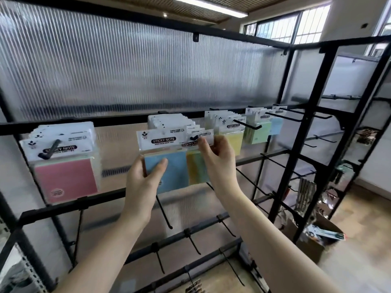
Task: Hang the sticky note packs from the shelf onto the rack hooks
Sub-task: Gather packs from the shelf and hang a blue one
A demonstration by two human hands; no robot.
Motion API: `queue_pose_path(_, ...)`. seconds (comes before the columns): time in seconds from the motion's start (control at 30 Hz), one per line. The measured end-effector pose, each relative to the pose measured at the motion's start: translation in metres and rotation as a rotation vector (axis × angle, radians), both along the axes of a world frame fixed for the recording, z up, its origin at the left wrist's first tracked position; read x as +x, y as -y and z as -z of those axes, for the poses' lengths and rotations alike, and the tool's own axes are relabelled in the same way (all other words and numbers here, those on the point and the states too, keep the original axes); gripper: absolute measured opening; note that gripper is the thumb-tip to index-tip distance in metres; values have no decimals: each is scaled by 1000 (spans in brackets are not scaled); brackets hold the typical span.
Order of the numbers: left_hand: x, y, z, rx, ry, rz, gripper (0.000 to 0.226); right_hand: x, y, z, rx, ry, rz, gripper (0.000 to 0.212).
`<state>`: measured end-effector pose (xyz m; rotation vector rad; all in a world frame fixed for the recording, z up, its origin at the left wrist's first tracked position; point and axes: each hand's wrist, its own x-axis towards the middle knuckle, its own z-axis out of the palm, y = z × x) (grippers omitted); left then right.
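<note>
Bright daylight, window (281,28) glare, edges warped

both forearms raised, left grip (146,174) curled with thumb forward, right grip (215,153) pinching at fingertips

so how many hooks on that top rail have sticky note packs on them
5 that I can make out: pink-fronted stack far left, the middle stack behind the hands, then yellow, green and blue stacks rightward. The hands may hide more.

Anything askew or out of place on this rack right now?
Mostly tidy. The blue sticky note pack in the left hand isn't hooked yet, and the pink-fronted bundle hangs tilted on its hook. A cardboard box sits on the floor.
</note>
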<state>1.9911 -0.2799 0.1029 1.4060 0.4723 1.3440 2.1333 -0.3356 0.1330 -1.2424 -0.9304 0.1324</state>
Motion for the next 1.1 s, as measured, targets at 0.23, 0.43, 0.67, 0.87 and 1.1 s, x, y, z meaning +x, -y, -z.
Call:
queue_pose_path(0.23,11,1,11,86,-14,-151,9,13,-3,3,-48,-16,-50,23)
queue_pose_path(0.43,26,29,22,95,75,-337,13,31,3,16,-117,-7,-107,22)
queue_pose_path(0.67,56,78,35,101,123,-319,27,67,33,42,-228,6,-176,11)
queue_pose_path(0.87,109,110,33,103,65,-160,31,103,77,43,-208,-91,-275,25)
queue_pose_path(1.1,187,136,18,98,33,48,26,151,135,19,-133,-119,-218,43)
